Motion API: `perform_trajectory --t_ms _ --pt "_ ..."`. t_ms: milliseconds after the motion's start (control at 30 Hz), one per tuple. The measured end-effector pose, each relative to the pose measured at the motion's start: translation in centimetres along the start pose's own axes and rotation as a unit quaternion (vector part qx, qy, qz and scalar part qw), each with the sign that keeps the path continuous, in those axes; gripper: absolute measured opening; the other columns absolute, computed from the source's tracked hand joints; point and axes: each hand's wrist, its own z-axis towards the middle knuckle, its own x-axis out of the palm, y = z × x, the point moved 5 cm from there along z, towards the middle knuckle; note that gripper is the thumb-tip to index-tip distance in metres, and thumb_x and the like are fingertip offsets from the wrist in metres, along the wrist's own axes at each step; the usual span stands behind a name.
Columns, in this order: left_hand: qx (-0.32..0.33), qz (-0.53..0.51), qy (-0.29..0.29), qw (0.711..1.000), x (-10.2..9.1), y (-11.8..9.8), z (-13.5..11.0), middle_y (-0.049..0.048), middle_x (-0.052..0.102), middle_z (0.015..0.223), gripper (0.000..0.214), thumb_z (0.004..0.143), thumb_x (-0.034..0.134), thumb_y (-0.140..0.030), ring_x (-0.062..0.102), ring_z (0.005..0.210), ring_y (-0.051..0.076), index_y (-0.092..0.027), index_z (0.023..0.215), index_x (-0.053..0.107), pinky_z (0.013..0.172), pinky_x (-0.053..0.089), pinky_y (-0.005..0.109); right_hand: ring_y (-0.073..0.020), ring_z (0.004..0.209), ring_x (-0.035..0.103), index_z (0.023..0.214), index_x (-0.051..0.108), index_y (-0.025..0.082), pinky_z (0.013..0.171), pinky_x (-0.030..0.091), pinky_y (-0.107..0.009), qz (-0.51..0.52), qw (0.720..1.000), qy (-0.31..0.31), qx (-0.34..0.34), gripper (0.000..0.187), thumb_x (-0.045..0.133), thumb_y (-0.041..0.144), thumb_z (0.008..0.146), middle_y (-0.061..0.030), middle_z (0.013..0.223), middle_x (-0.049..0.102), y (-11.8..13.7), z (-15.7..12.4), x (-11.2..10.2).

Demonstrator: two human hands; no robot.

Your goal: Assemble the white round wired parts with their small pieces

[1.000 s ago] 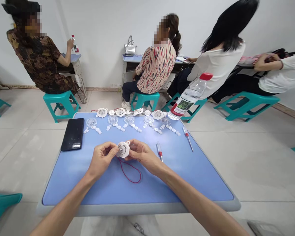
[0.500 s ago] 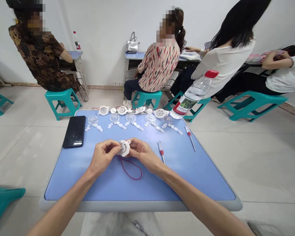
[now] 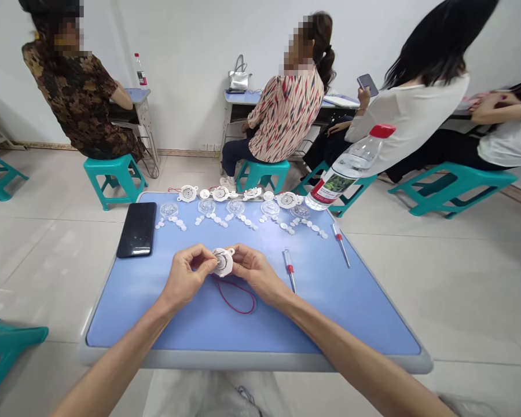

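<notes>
White casing (image 3: 224,262) is gripped by the left hand (image 3: 189,273) and right hand (image 3: 257,271) above mid-table, round face toward the camera, eyelet pointing up-right. Blue tabletop (image 3: 260,335) stretches to a grey near edge; beyond, a bottle's (image 3: 355,164) label (image 3: 335,183) is unreadable.

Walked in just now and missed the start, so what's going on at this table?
At the blue table, the person's right hand holds a white part by its edge while the left hand touches its front. A red cord loops below it. Similar parts line the table's far edge, and two screwdrivers lie untouched to the right.
</notes>
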Motion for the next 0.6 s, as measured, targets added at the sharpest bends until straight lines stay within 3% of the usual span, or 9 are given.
perform_trajectory --t_ms 200,333,467,600 --pt "0.024 0.026 -0.01 0.999 -0.11 0.28 0.1 0.0009 0.06 0.07 0.013 0.079 0.065 -0.025 0.051 0.068 0.013 -0.015 0.07 0.063 0.067 0.041 0.026 -0.0157 0.083 0.065 0.096 0.065 0.021 0.082 0.049 -0.032 0.019 1.0 -0.002 0.013 0.032 0.081 0.036 0.072 -0.002 0.093 0.072 -0.27 0.06 0.03" --pt "0.037 0.056 -0.039 0.997 -0.45 0.36 0.12 -0.0016 0.053 0.068 0.007 0.077 0.067 -0.023 0.045 0.066 0.012 -0.016 0.076 0.063 0.066 0.038 0.026 -0.0146 0.083 0.064 0.097 0.066 0.021 0.084 0.048 -0.031 0.017 1.0 -0.014 0.02 0.033 0.081 0.034 0.072 -0.0015 0.092 0.071 -0.14 0.05 -0.01" --pt "0.045 0.043 -0.065 0.996 -0.73 0.18 0.13 -0.0013 0.052 0.076 0.014 0.074 0.071 -0.023 0.044 0.07 0.011 -0.017 0.083 0.062 0.068 0.039 0.025 -0.0141 0.084 0.063 0.095 0.067 0.021 0.085 0.049 -0.03 0.014 0.999 -0.031 0.022 0.031 0.082 0.033 0.071 -0.0008 0.095 0.07 0.1 -0.1 -0.01" --pt "0.034 0.017 -0.05 0.998 -0.57 0.12 0.22 0.0012 0.057 0.086 0.02 0.073 0.073 -0.026 0.05 0.073 0.012 -0.017 0.087 0.063 0.071 0.044 0.025 -0.014 0.085 0.063 0.094 0.068 0.021 0.083 0.049 -0.029 0.016 0.999 -0.028 0.023 0.028 0.081 0.033 0.072 -0.0005 0.095 0.07 0.42 -0.32 0.23"
